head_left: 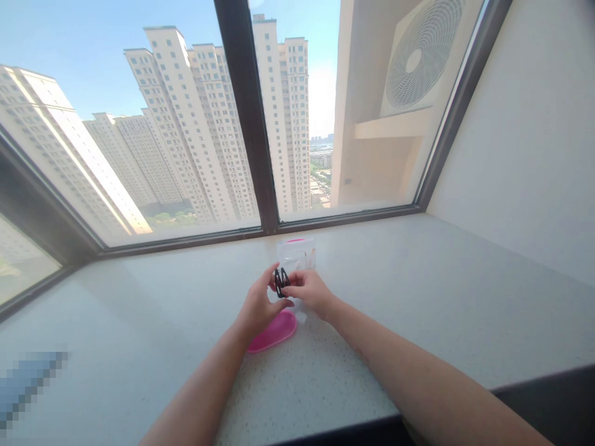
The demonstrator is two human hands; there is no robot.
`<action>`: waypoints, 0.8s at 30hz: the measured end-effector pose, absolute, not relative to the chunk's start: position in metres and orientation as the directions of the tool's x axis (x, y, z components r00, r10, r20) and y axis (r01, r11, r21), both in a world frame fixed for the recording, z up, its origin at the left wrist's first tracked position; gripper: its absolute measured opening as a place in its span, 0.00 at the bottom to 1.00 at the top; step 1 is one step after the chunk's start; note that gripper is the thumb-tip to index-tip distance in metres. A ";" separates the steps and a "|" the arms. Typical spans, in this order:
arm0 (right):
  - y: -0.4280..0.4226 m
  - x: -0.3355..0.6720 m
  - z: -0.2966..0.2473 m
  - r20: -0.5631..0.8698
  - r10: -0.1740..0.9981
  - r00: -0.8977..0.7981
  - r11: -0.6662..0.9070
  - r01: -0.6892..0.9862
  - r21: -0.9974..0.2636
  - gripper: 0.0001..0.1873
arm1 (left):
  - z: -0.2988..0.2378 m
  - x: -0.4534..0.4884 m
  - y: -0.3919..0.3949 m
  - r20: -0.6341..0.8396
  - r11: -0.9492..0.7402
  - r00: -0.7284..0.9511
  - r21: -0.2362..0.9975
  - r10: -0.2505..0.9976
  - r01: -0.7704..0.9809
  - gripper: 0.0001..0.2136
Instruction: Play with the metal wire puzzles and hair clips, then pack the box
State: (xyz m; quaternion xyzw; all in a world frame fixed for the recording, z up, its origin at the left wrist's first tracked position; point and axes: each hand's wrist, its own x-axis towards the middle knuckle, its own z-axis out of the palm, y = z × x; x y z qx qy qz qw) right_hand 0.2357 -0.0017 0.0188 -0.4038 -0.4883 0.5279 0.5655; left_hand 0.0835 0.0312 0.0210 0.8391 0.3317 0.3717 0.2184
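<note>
Two black snap hair clips [279,283] stand side by side between my hands, above the pink oval tray [274,334]. My right hand [310,291] pinches the clips from the right, thumb in front. On the other side, my left hand [263,303] is curved like a C, its thumb apart from its fingers. The left fingertips are at the clips' left edge; whether they press on them I cannot tell. The left thumb reaches below the clips. My left hand and wrist hide part of the tray. A clear plastic bag [297,253] lies just behind the hands.
All this is on a pale speckled windowsill [441,297]. Dark window frames [251,124] rise behind it, with a white wall [525,136] on the right. A blurred blue-grey patch [28,378] shows at the lower left. A dark edge runs along the lower right.
</note>
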 end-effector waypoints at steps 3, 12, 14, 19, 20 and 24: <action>-0.002 0.234 0.019 0.117 0.992 -0.053 0.102 -0.229 -0.968 0.10 | 0.021 0.084 0.030 0.477 -0.681 0.502 0.623 0.721 0.385 0.33; -0.005 0.235 0.023 0.078 0.996 -0.045 0.066 -0.227 -0.972 0.07 | 0.024 0.088 0.030 0.529 -0.716 0.496 0.607 0.688 0.346 0.29; -0.004 0.234 0.022 0.073 0.996 -0.050 0.058 -0.243 -0.968 0.07 | 0.026 0.089 0.029 0.542 -0.723 0.493 0.607 0.680 0.330 0.28; -0.003 0.234 0.021 0.072 0.996 -0.059 0.056 -0.246 -0.968 0.07 | 0.029 0.089 0.027 0.541 -0.727 0.501 0.601 0.676 0.332 0.28; -0.003 0.235 0.021 0.072 0.995 -0.063 0.054 -0.246 -0.968 0.07 | 0.029 0.089 0.027 0.539 -0.728 0.505 0.599 0.674 0.333 0.28; -0.003 0.239 0.020 0.080 0.990 -0.114 0.051 -0.243 -0.969 0.12 | 0.030 0.088 0.026 0.515 -0.724 0.536 0.614 0.669 0.315 0.29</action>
